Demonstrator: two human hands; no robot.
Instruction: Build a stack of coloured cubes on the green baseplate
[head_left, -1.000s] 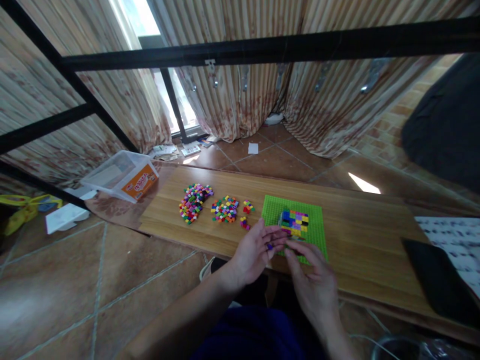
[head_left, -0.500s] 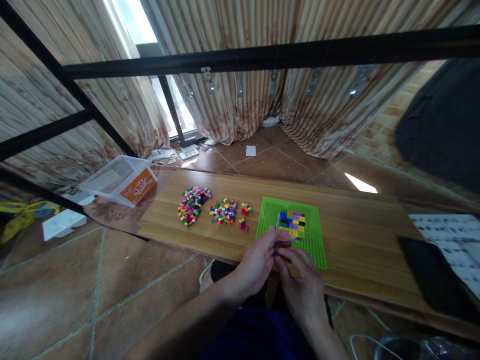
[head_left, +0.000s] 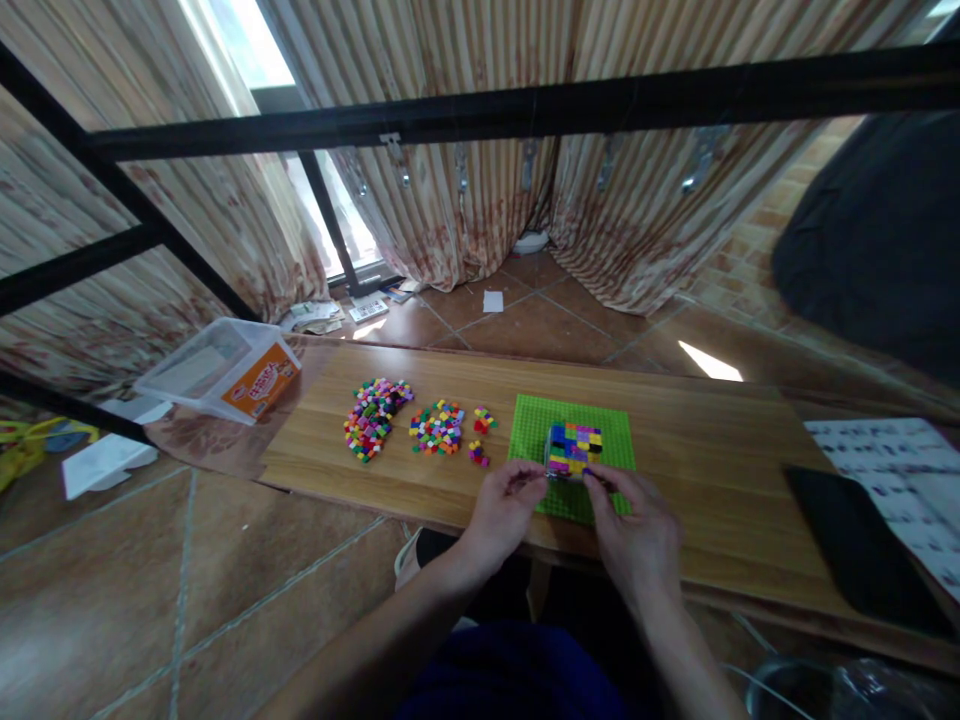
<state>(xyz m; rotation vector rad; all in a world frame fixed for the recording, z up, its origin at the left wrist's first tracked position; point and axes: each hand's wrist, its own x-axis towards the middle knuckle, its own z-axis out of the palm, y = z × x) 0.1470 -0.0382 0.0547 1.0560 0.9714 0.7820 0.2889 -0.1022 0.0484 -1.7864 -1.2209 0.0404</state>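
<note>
On the green studded baseplate [head_left: 529, 425] sits a block of small multicoloured building bricks [head_left: 576, 442], in blue, yellow, purple, orange and black. My right hand [head_left: 637, 525] pinches a small purple brick [head_left: 587, 473] at the block's near right corner. At the near left corner is my left hand [head_left: 506, 510], its fingers curled closed with the tips by the block. What those fingers hold is too small and dark to make out. Left of the baseplate lie two small clusters of bricks, one farther back [head_left: 484, 419] and one nearer [head_left: 478, 454].
Two larger heaps of bricks, a round one [head_left: 436, 428] and a curved one [head_left: 371, 420], lie on the wooden table [head_left: 690, 450]. A clear plastic box [head_left: 217, 370] stands past its left end. On the right are a black flat object [head_left: 855, 545] and printed sheets [head_left: 870, 450].
My hands have moved apart, from together at the baseplate's near edge to either side of the brick block. My right hand brought the purple brick up to the block. The view shifted slightly.
</note>
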